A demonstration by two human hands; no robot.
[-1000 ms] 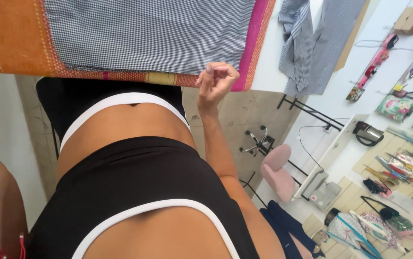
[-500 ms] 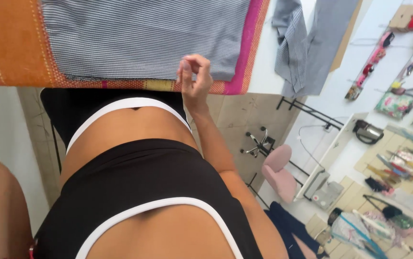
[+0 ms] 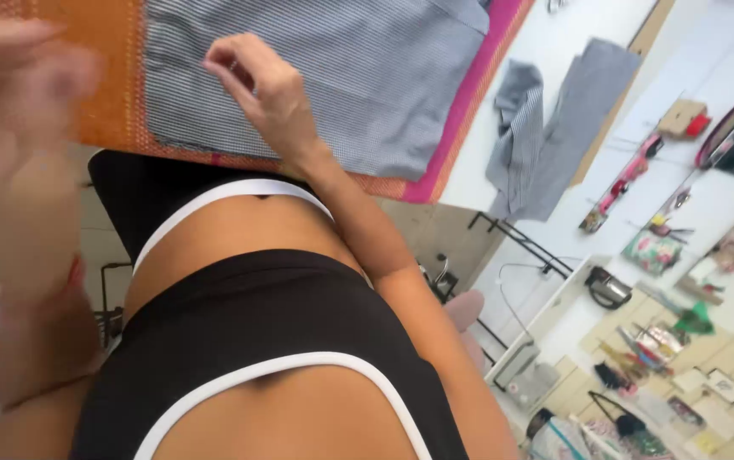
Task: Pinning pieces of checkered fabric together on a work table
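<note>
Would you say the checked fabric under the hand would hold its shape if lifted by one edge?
Probably not. The checked fabric lies flat and thin on the orange mat, so it would likely droop. A similar grey piece already hangs in folds, which suggests it is floppy and light. The right hand pressing on it might make it slide or wrinkle.

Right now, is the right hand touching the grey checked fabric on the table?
Touching. In the head view the right hand lies on the grey checked fabric, fingertips curled down onto the cloth with no gap visible.
</note>
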